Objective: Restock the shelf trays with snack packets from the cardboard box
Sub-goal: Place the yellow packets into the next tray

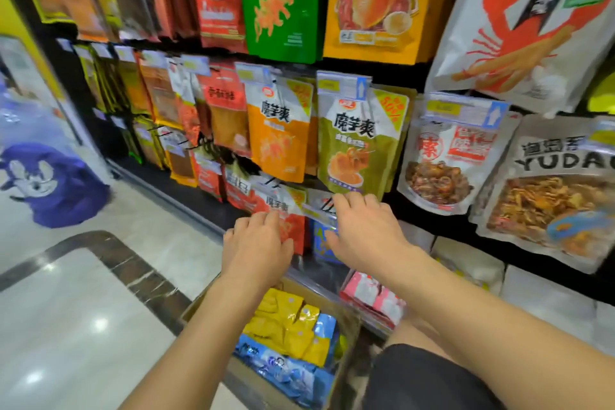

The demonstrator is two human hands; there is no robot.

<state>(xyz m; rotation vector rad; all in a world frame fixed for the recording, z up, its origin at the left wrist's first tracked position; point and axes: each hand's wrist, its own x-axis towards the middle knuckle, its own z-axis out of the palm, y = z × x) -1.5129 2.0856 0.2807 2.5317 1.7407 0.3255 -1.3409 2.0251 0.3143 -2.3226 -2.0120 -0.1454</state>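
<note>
**Fingers (263, 218) on a red packet (294, 230)**

Fingers of the left hand (256, 243) lay fairly straight against the red packet hanging low, gripping nothing. The right hand (364, 233) bent its fingers over a label strip (316, 210) just beside it, thumb beneath; whether they pinched it could not be told. The box (196, 308) stood below both arms, holding yellow packets (286, 319) and blue packets (289, 366).

Glossy plastic snack packets (286, 326) — brown cardboard box (346, 336) — polished stone floor (66, 326)
</note>
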